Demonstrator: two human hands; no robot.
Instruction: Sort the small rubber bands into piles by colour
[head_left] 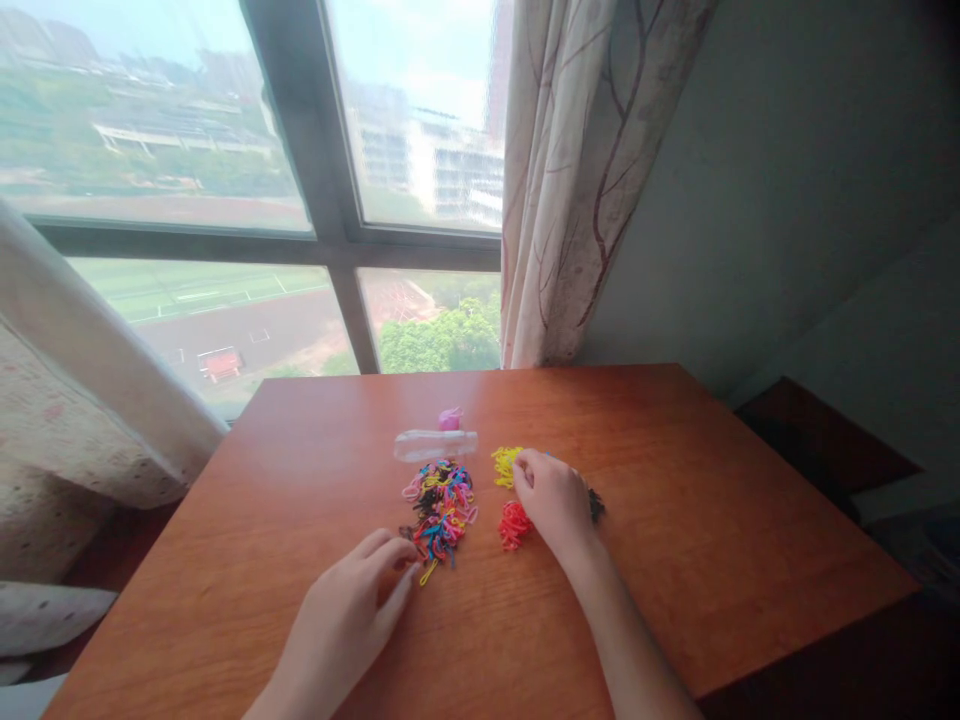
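Observation:
A loose pile of mixed elastic hair bands in black, pink, blue, red and yellow lies in the middle of the table. At its near left edge is my left hand, thumb and fingers drawn together by the bands; what they pinch is hidden. My right hand hovers over the sorted heaps, its fingers closed at the edge of the yellow hair bands. Red hair bands lie just below its fingers. Black hair bands show partly behind the hand. A single yellow band lies apart from the mixed pile.
Behind the mixed pile, a clear plastic container lies on its side, with a pink cap-like piece beyond it. The wooden table meets the window at the back. Curtains hang on both sides.

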